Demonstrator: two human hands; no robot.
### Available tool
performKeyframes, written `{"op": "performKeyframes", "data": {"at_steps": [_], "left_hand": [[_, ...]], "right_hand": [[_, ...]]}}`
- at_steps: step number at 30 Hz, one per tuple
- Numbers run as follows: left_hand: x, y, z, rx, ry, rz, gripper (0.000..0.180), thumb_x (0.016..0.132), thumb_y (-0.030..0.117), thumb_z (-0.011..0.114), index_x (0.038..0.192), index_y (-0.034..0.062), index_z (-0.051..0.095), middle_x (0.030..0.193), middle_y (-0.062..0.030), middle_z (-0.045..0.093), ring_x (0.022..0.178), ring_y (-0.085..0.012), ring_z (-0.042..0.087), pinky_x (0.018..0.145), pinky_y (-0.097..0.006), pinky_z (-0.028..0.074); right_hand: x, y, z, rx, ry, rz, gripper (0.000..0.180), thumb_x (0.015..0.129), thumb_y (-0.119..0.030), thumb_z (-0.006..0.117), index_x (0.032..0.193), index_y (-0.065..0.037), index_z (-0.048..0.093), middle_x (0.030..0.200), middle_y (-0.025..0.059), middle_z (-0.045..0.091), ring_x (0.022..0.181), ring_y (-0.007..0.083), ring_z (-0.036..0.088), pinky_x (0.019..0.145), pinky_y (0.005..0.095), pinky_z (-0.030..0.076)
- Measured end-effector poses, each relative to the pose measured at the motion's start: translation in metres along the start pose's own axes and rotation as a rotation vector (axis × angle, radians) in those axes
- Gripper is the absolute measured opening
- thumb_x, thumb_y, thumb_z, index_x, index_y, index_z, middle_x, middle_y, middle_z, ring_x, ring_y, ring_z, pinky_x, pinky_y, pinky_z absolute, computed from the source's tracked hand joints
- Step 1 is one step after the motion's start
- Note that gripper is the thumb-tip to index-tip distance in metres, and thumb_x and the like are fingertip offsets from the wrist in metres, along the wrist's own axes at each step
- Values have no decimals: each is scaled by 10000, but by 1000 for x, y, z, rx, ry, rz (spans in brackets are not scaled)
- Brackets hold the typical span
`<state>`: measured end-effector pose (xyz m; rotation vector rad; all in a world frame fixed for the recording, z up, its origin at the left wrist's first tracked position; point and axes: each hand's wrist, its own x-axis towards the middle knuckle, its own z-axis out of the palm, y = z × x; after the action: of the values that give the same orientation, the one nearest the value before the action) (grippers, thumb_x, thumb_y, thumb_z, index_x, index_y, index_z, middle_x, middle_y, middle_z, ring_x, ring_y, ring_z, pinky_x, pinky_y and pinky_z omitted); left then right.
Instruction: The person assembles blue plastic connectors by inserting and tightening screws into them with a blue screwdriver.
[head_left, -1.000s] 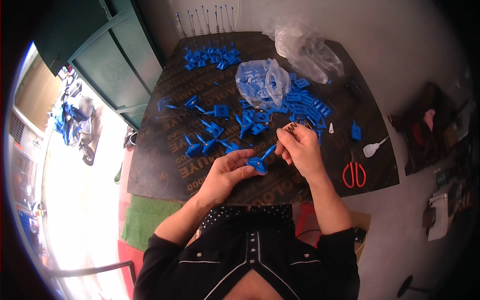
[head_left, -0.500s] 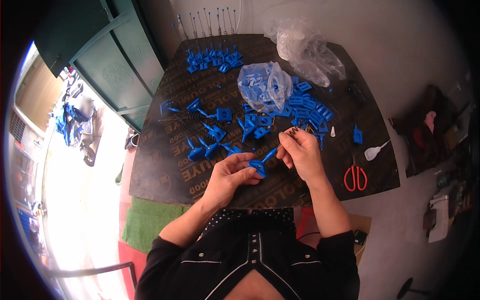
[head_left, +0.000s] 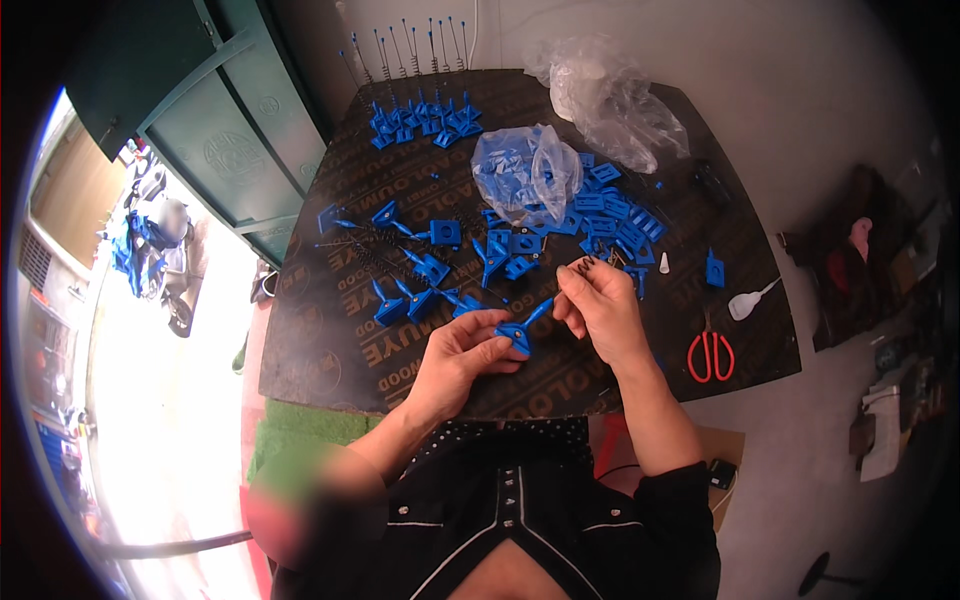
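My left hand (head_left: pixel 466 352) pinches the square base of a blue plastic piece (head_left: pixel 514 334) over the near part of the table. The piece's narrow stem tilts up and right toward my right hand (head_left: pixel 600 305). That hand is closed on a dark coiled spring wire (head_left: pixel 587 266), whose coils show above the thumb. The wire's lower end meets the tip of the blue stem; my fingers partly hide the joint. Left of my hands lie several similar blue pieces (head_left: pixel 390 305) with stems, some with spring wires attached.
The dark table (head_left: pixel 330 290) bears a clear bag of blue parts (head_left: pixel 527 175), loose blue plates (head_left: pixel 625 225), red-handled scissors (head_left: pixel 711 355) and a white bottle (head_left: pixel 742 305). Finished-looking spring pieces (head_left: pixel 425 115) stand upright at the back. A crumpled plastic bag (head_left: pixel 605 100) lies behind.
Both hands keep nearly the same place and grip on the blue piece and the spring wire. The view has shifted very slightly.
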<state>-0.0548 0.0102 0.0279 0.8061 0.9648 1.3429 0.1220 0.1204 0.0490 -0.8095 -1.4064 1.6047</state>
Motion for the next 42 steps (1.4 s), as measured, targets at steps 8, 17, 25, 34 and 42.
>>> {"op": "performKeyframes", "data": {"at_steps": [8,17,25,34,42], "left_hand": [[3,8,-1,114,66,3,364,926,91,587,1232,-80,488,961,-128,645,833,-209,672,729,-311,574],[11,18,-3,56,52,-181,361,976,186,469,1191,-103,494,833,-172,629,619,-240,656,574,-341,582],[16,20,4,20,59,-179,335,976,192,477,1151,-92,504,804,-159,612,614,-248,657,553,-361,590],[6,10,10,67,18,-74,352,881,-1,596,1209,-59,480,924,-149,632,809,-243,680,727,-338,590],[4,-28,10,392,127,229,331,817,-61,634,1105,-19,478,964,-90,626,853,-166,648,760,-274,525]], "right_hand": [[-1,10,1,153,20,97,206,925,-218,622,820,-44,587,628,65,606,441,57,487,371,183,345],[2,13,0,111,16,189,281,916,-283,637,760,-68,548,613,53,590,439,51,479,363,189,333],[7,18,-6,162,-6,265,307,917,-318,629,768,-65,541,606,54,582,438,61,484,361,198,336],[5,17,-7,221,-8,202,257,929,-268,609,806,-46,567,618,63,591,434,75,487,373,211,346],[1,13,-4,24,-47,30,164,923,-171,579,839,-30,588,649,41,598,498,51,508,419,192,384]]}}
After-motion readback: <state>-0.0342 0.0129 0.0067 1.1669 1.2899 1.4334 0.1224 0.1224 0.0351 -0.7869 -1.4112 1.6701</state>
